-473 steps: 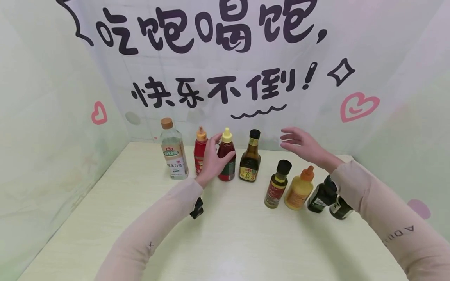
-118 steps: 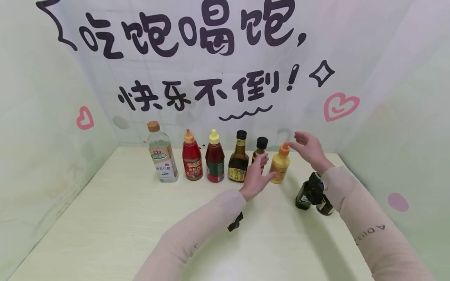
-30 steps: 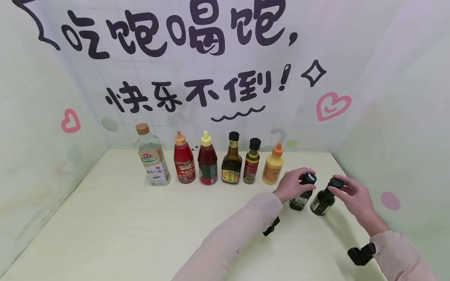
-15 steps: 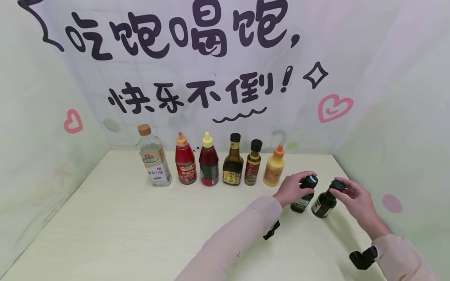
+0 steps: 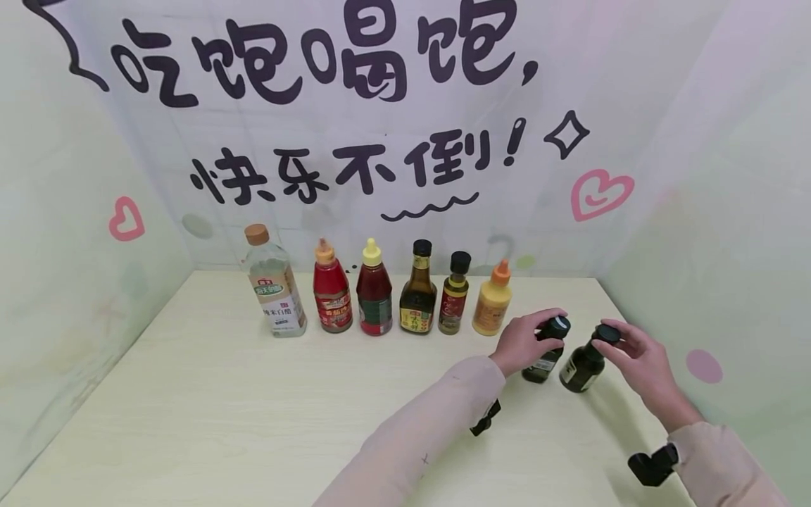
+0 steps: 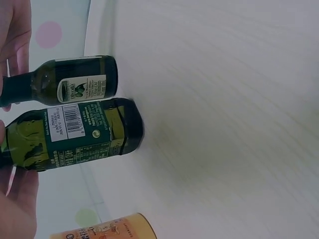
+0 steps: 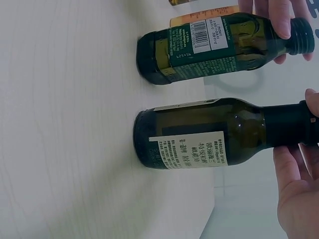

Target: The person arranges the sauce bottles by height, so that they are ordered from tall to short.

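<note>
My left hand point(image 5: 522, 341) grips the neck of a squarish green glass oil bottle point(image 5: 542, 366). Its green label, with a white barcode, shows in the left wrist view. Just to its right, my right hand point(image 5: 646, 359) holds a round dark olive oil bottle point(image 5: 581, 367) by its black-capped neck, thumb and fingers on either side. In the right wrist view this olive oil bottle point(image 7: 199, 134) shows a cream label with printed text. Both bottles appear to rest with their bases on the table, close together. Part of the squarish bottle's neck is hidden by my left fingers.
Along the back stand a clear vinegar bottle point(image 5: 277, 296), a red ketchup bottle point(image 5: 332, 299), a dark red yellow-capped squeeze bottle point(image 5: 374, 296), a brown sauce bottle point(image 5: 417, 296), a slim black-capped bottle point(image 5: 453, 303) and a yellow squeeze bottle point(image 5: 491, 306). Fabric walls point(image 5: 728, 246) enclose the table point(image 5: 253, 422).
Since the oldest frame, the slim black-capped bottle and yellow squeeze bottle have moved into the back row. My hands have moved to the two dark green bottles; the last second shows almost no motion.
</note>
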`<act>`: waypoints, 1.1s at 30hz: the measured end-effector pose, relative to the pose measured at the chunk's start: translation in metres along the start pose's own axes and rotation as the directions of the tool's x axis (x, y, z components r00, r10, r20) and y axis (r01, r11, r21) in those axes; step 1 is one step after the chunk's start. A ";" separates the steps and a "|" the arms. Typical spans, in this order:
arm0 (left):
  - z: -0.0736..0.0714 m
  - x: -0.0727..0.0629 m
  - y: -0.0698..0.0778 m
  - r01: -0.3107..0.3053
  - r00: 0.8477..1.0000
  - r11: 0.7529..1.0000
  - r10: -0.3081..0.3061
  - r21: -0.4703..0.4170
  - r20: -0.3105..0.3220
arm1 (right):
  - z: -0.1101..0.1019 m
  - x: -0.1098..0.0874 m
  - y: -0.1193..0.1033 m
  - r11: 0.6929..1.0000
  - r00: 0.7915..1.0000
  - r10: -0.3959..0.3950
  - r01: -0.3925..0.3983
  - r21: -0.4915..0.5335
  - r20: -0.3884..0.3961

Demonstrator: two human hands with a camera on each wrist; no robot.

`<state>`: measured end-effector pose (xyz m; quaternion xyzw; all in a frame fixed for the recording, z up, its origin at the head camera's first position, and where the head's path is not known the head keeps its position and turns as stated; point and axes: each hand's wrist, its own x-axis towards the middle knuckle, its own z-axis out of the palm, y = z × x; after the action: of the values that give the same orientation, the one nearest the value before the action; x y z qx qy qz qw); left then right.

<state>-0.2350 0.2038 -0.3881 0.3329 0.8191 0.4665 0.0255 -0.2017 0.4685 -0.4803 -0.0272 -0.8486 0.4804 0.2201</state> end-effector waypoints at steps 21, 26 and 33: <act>-0.012 0.005 -0.004 0.028 0.993 0.978 -0.051 -0.208 -0.107 | 0.000 -0.001 0.003 1.000 1.000 -0.006 0.006 -0.017 -0.024; -0.019 0.016 -0.004 -0.011 0.990 0.976 -0.019 -0.216 -0.137 | 0.001 0.000 0.003 1.000 1.000 -0.024 0.024 -0.001 -0.020; -0.021 0.024 -0.007 -0.009 0.986 0.983 -0.022 -0.181 -0.168 | 0.002 -0.001 0.001 0.999 0.999 -0.040 0.040 0.032 -0.010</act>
<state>-0.2645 0.1995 -0.3753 0.2857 0.7734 0.5658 -0.0126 -0.2016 0.4673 -0.4819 -0.0090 -0.8402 0.4893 0.2337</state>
